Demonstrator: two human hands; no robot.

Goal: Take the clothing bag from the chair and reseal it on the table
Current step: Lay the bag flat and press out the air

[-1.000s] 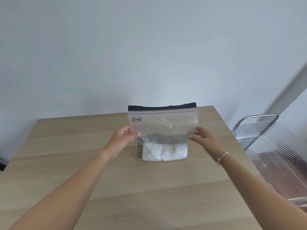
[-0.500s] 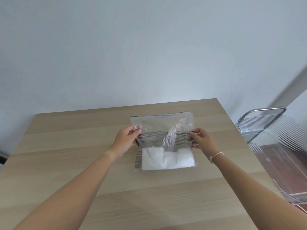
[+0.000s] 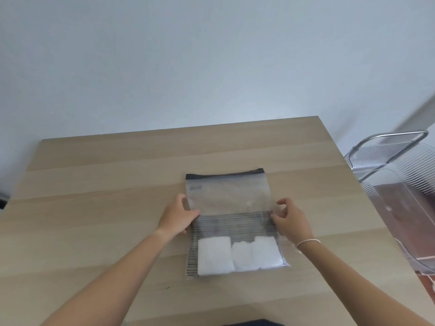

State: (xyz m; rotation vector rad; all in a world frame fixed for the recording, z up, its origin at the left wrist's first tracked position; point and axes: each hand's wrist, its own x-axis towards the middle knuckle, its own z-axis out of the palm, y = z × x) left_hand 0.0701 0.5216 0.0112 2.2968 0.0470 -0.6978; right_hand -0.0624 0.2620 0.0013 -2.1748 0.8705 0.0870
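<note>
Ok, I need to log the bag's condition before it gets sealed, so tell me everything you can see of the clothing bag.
The clothing bag is clear, soft-looking plastic with a dark strip along its far edge. It lies flat on the wooden table, strip away from the person. Inside, white folded pieces sit side by side at the near end, over striped fabric. The left hand holds its left edge; the right hand touches its right edge. Whether it is sealed cannot be told.
</note>
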